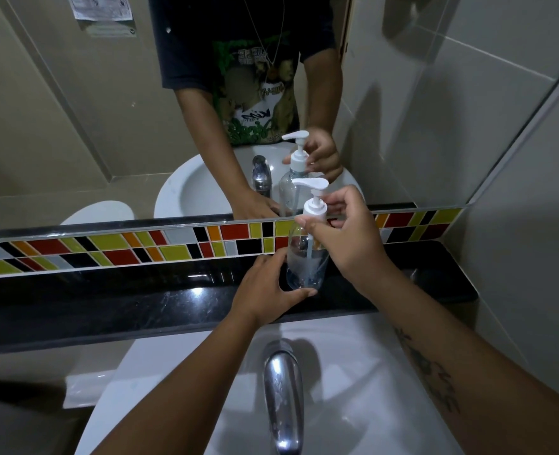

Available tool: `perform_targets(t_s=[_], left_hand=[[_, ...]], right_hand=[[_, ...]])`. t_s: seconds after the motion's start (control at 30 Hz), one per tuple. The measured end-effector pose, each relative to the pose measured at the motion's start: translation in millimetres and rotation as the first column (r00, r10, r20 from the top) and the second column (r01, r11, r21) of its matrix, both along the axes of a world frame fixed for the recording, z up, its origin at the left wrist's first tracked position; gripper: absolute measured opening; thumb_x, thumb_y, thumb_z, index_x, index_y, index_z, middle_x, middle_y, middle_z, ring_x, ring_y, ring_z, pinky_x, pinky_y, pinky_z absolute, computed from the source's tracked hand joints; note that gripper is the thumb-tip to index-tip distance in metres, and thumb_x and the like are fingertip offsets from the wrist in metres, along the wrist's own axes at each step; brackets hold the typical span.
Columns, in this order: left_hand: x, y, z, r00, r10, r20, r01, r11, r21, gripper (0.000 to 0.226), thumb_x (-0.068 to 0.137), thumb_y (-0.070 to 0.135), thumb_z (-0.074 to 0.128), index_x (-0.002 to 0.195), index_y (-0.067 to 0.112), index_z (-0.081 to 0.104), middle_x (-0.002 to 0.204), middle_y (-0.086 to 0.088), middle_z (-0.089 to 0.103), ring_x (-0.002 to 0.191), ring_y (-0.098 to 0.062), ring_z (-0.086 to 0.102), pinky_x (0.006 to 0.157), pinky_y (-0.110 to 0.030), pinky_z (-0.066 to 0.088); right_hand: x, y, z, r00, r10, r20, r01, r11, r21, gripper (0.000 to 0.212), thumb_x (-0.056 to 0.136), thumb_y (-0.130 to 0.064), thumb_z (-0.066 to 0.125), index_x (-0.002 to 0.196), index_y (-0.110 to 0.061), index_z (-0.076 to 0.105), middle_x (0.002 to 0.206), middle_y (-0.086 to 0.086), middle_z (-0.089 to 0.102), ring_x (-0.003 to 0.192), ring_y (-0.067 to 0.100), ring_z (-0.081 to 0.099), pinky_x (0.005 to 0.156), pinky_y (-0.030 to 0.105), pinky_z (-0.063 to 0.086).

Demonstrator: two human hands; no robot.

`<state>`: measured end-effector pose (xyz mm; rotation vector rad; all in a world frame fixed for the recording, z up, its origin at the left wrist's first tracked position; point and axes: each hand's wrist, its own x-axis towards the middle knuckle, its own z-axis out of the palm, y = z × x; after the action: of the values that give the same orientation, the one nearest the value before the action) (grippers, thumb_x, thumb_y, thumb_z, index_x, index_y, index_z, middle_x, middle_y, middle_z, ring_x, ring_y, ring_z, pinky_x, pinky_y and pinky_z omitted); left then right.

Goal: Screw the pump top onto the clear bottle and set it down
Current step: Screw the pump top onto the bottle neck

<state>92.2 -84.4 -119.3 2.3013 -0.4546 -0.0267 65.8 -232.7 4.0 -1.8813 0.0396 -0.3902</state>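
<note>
While the clear plastic bottle [305, 261] stands upright on the glossy black stone counter [140, 290], toward its right end near the back edge, the left hand [268, 284] wraps its base. Right hand [347, 238] pinches the white pump top's [314, 200] collar, seated on the neck. Chrome faucet [283, 395] and white basin [353, 372] below.

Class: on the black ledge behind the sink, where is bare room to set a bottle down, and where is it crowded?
Free: the long stretch of black ledge left of the left hand, below the coloured tile strip. Crowded: mid-ledge, where both hands hold the clear bottle; the right hand grips the pump top.
</note>
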Motion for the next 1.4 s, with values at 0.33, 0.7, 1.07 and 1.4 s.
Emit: perform_targets(t_s=[0.33, 0.7, 1.07, 1.4], left_hand=[[-1, 0, 0, 1.000, 0.000, 0.007, 0.000, 1.000, -0.005, 0.082, 0.071, 0.061, 0.081, 0.141, 0.039, 0.045, 0.137, 0.003, 0.058, 0.127, -0.016, 0.049, 0.100, -0.038, 0.048], [0, -1, -2, 1.000, 0.001, 0.002, -0.001, 1.000, 0.000, 0.077, 0.070, 0.064, 0.079, 0.136, 0.042, 0.046, 0.135, 0.005, 0.059, 0.125, -0.014, 0.050, 0.098, -0.037, 0.049], [-1, -1, 1, 1.000, 0.007, 0.005, -0.007, 1.000, -0.010, 0.077, 0.070, 0.062, 0.081, 0.136, 0.040, 0.047, 0.134, 0.005, 0.059, 0.124, -0.014, 0.051, 0.098, -0.037, 0.050], [-1, -1, 1, 1.000, 0.007, 0.003, -0.007, 1.000, 0.003, 0.078, 0.071, 0.060, 0.081, 0.138, 0.038, 0.047, 0.137, 0.005, 0.058, 0.127, -0.014, 0.049, 0.098, -0.033, 0.046]], right_hand=[[-12, -22, 3, 0.955, 0.271, -0.119, -0.282, 0.956, -0.085, 0.057, 0.093, -0.026, 0.061, 0.144, -0.035, 0.039, 0.143, -0.020, 0.043, 0.131, -0.001, 0.039, 0.105, 0.018, 0.035], [-2, 1, -7, 0.999, -0.045, 0.008, 0.045, 0.998, -0.045, 0.040, 0.077, -0.025, 0.080, 0.105, -0.014, 0.053, 0.109, 0.002, 0.063, 0.102, 0.018, 0.060, 0.080, 0.024, 0.050], [-5, -11, 6, 0.981, 0.179, -0.081, -0.176, 0.984, 0.037, 0.029, 0.091, -0.019, 0.064, 0.117, -0.033, 0.061, 0.107, -0.015, 0.067, 0.105, 0.006, 0.065, 0.091, 0.025, 0.054], [2, -1, 2, 0.997, 0.023, -0.071, -0.019, 0.998, 0.051, 0.060, 0.069, -0.025, 0.085, 0.118, -0.015, 0.052, 0.112, -0.002, 0.059, 0.102, 0.010, 0.056, 0.085, 0.020, 0.046]])
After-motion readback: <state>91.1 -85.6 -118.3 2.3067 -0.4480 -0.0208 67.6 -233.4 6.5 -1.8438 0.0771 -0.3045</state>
